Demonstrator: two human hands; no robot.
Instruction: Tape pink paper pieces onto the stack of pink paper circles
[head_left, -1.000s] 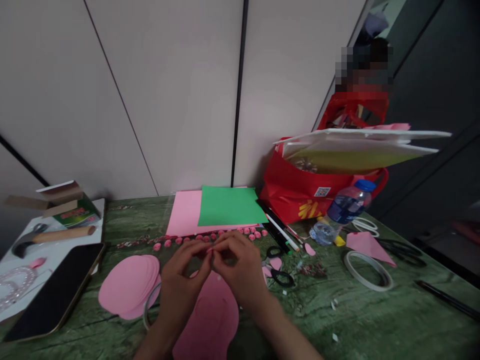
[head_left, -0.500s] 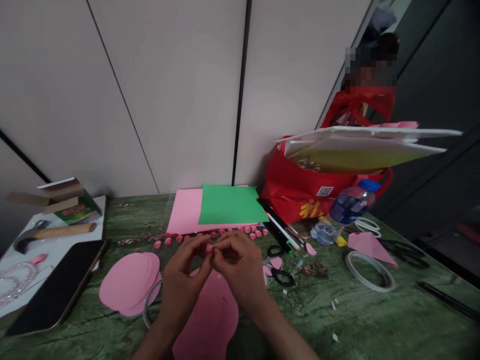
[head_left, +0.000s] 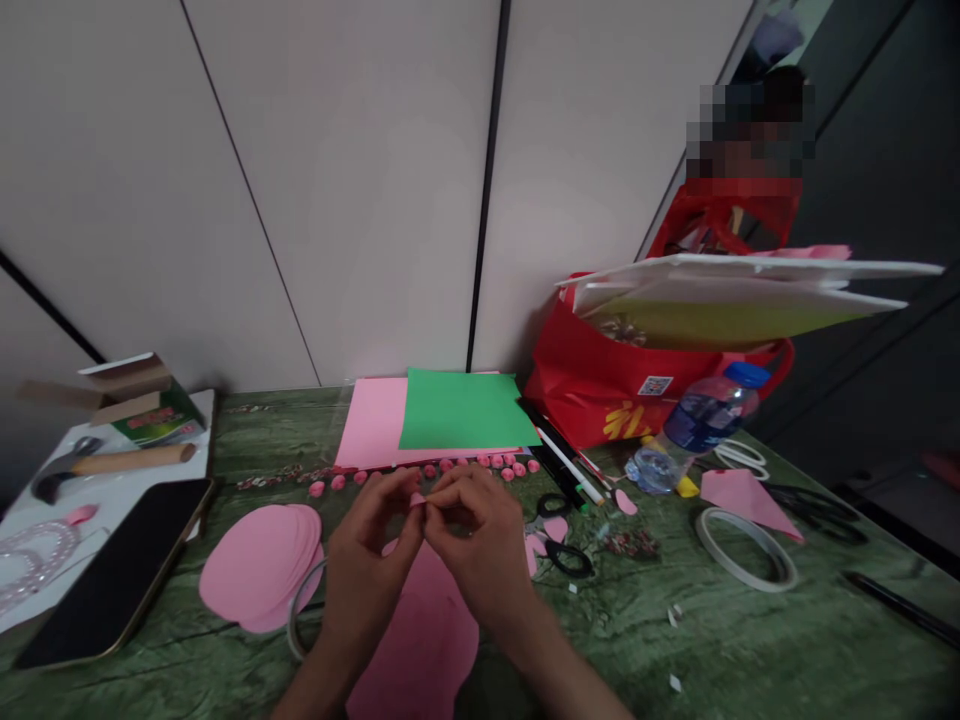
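Between the fingertips of both hands is a small piece of pink paper [head_left: 417, 499], rolled or curled, partly covered by the fingers. My left hand [head_left: 371, 545] pinches it from the left, and my right hand [head_left: 476, 540] pinches it from the right. Beneath them lies a large pink paper cutout [head_left: 420, 640]. Beyond the fingers runs a row of small pink paper rolls [head_left: 484, 461]. A stack of rounded pink paper pieces [head_left: 259, 565] rests left of my left hand, with a tape roll [head_left: 294, 625] against it. Black-handled scissors [head_left: 566, 558] lie right of my right hand.
Green paper [head_left: 469, 410] overlaps pink sheets at the back. A red bag [head_left: 570, 370], a water bottle [head_left: 705, 415] and a second tape roll [head_left: 746, 550] stand or lie at right. At left are a phone [head_left: 112, 575], a hammer [head_left: 135, 460] and an opened box [head_left: 154, 410]. A person is behind the bag.
Both hands stay over the pink cutout, still pinching the small paper, with slight finger movement. The whole view has shifted a little.
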